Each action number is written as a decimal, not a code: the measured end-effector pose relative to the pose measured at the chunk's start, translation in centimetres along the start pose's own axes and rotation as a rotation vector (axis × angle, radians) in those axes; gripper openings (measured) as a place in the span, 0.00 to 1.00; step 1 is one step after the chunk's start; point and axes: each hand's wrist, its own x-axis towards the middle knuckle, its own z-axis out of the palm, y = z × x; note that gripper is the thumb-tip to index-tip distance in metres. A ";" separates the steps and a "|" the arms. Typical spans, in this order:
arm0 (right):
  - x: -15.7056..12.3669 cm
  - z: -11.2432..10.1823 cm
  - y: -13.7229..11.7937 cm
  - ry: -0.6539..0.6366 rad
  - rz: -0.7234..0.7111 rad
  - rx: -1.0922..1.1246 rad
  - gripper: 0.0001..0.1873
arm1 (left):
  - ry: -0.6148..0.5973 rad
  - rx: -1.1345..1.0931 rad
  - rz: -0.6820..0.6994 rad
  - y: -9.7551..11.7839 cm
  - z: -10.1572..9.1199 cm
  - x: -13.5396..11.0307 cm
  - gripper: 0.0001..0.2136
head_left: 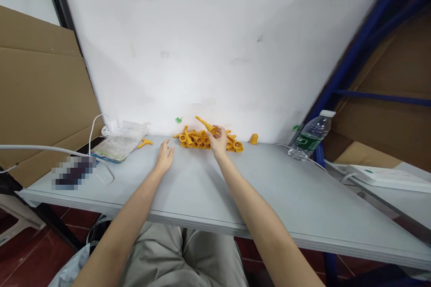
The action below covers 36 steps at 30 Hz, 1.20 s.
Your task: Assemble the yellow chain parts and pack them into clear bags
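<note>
My right hand point(218, 140) is closed on a yellow horn-shaped piece point(204, 123), whose thin stem points up and to the left. It is held just above a pile of similar yellow horn-shaped pieces point(198, 140) at the back of the table, several of them with their round open ends facing me. Left of the pile, my left hand point(165, 155) rests close to the tabletop, fingers apart and nothing in them. A yellow T-shaped handle point(144, 143) lies farther left. One yellow cup-like piece point(253, 138) stands by itself to the right of the pile.
The grey table point(269, 206) backs onto a white panel point(202, 54). At right stand a water bottle point(310, 136) and a white power strip point(390, 178). A plastic bag point(116, 143), a white cable point(60, 149) and a pixelated dark object point(74, 173) occupy the left, beside cardboard point(43, 98).
</note>
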 end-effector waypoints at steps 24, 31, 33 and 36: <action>0.4 4.8 -0.4 -0.862 -0.037 -1.112 0.38 | -0.099 0.096 -0.088 1.5 -0.5 -0.3 0.13; -0.5 3.0 0.8 -0.771 -0.147 -0.899 0.38 | -0.111 0.306 -0.106 2.3 -1.0 -0.1 0.14; -1.2 2.2 1.0 -0.748 -0.168 -0.863 0.38 | -0.126 0.411 -0.161 2.5 -1.4 0.3 0.16; -2.4 0.6 1.8 -0.660 -0.250 -0.799 0.36 | -0.156 0.565 -0.234 2.5 -2.1 1.5 0.20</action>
